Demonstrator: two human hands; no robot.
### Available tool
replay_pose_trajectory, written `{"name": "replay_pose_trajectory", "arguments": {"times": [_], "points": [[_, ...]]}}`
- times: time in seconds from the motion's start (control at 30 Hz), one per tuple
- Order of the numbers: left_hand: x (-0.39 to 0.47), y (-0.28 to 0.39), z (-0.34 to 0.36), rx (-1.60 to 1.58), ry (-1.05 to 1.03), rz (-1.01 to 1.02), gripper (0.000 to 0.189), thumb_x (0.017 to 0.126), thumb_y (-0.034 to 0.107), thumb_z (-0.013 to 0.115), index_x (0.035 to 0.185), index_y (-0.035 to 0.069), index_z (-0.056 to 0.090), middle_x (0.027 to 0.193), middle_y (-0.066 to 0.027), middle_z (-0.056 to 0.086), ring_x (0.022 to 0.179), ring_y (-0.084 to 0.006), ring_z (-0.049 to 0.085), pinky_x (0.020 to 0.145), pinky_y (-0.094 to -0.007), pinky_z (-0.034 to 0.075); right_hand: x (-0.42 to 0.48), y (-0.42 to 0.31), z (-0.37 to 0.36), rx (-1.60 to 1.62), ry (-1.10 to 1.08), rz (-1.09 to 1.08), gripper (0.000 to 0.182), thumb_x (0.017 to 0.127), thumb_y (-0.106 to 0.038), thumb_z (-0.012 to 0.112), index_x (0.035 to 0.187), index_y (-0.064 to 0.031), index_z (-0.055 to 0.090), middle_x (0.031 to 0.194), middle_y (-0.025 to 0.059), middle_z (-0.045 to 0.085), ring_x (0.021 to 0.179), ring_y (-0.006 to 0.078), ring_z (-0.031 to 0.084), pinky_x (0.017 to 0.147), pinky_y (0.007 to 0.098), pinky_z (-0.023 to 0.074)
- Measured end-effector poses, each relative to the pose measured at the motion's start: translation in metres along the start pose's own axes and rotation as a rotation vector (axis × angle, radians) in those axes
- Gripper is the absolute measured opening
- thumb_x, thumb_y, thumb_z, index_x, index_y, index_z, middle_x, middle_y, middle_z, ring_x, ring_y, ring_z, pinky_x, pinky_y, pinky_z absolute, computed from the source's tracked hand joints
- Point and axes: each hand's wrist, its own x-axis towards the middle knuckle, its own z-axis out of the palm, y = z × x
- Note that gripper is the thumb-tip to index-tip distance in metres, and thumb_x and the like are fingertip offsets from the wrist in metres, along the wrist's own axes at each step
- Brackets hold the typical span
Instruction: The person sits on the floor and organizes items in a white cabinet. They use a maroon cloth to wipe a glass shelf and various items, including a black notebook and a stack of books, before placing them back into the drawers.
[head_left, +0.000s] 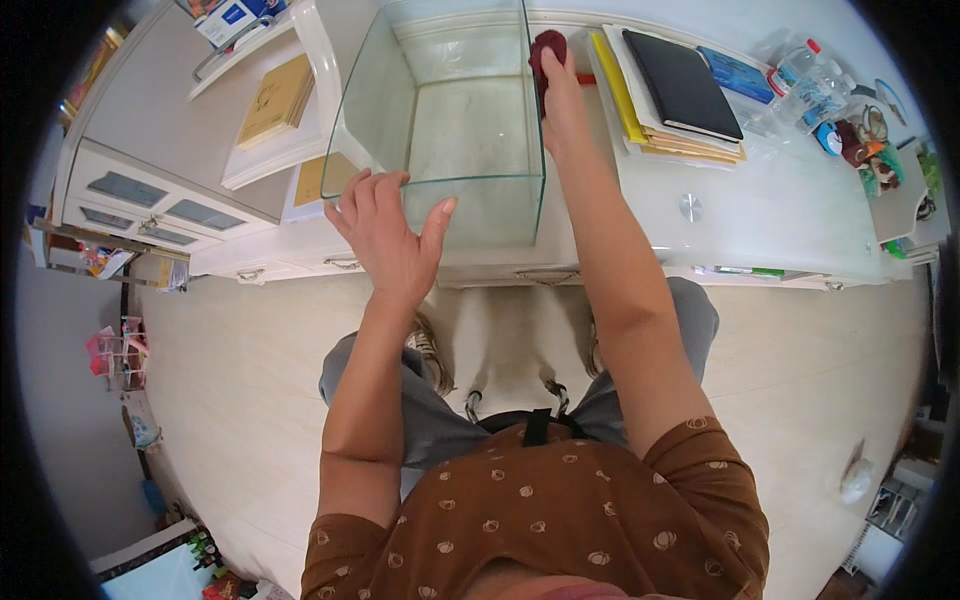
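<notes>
An open-topped glass tank (472, 214) stands on the white cabinet top in front of me. Its inside holds nothing that I can make out. My left hand (390, 232) rests on the tank's near rim at the left corner, fingers hooked over the edge and thumb spread. A dark red cloth (549, 46) is in my right hand (564, 94), pressed against the outside of the tank's right wall towards the far end. Part of the cloth is hidden behind the fingers.
Right of the tank lie stacked papers with a black notebook (679, 86) on top, a blue box (735, 73) and plastic bottles (814, 86). To the left, a white shelf unit (319, 67) bears brown booklets (277, 101). Drawers (547, 276) line the cabinet front near my knees.
</notes>
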Motion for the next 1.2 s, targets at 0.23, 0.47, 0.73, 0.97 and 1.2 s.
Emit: {"name": "replay_pose_trajectory", "arguments": {"times": [0.23,0.47,0.73,0.97,1.2], "points": [[0.000,-0.001,0.011,0.043,0.025,0.023,0.052,0.080,0.041,0.076,0.110,0.004,0.056,0.112,-0.0137,0.052,0.115,-0.0350,0.041,0.098,-0.0477,0.031,0.052,0.043,-0.020,-0.179,0.156,0.118,0.060,0.101,-0.040,0.046,0.149,-0.0086,0.028,0.138,0.0096,0.047,0.124,0.0221,0.047,0.104,0.0358,0.0394],[0.001,-0.001,0.013,0.116,0.037,0.041,0.053,0.080,0.043,0.075,0.108,0.003,0.055,0.109,-0.0141,0.053,0.110,-0.0353,0.045,0.097,-0.0478,0.031,0.000,0.099,-0.067,-0.335,0.306,0.303,0.072,0.098,-0.045,0.047,0.153,-0.0065,0.021,0.147,0.0160,0.041,0.133,0.0276,0.042,0.110,0.0369,0.0323],[0.001,0.005,0.012,0.134,0.060,0.046,0.060,0.075,0.049,0.078,0.106,0.003,0.056,0.108,-0.0131,0.055,0.107,-0.0343,0.045,0.097,-0.0465,0.031,-0.087,0.117,-0.088,-0.264,0.278,0.221,0.068,0.099,-0.041,0.048,0.152,-0.0047,0.024,0.145,0.0156,0.043,0.132,0.0269,0.042,0.111,0.0331,0.0295],[-0.002,0.004,0.010,0.164,0.066,0.029,0.061,0.073,0.051,0.078,0.105,0.003,0.059,0.107,-0.0132,0.056,0.109,-0.0353,0.046,0.096,-0.0473,0.032,-0.167,0.088,-0.070,-0.298,0.306,0.234,0.057,0.100,-0.035,0.047,0.147,-0.0061,0.032,0.134,0.0121,0.051,0.122,0.0239,0.047,0.107,0.0324,0.0334],[-0.010,-0.008,0.001,0.070,0.055,0.029,0.053,0.080,0.042,0.074,0.116,0.007,0.059,0.126,-0.0149,0.055,0.125,-0.0371,0.043,0.104,-0.0494,0.031,-0.226,0.060,-0.083,-0.499,0.141,0.213,0.044,0.096,-0.023,0.056,0.136,-0.0064,0.047,0.122,0.0128,0.058,0.111,0.0241,0.055,0.099,0.0340,0.0413]]}}
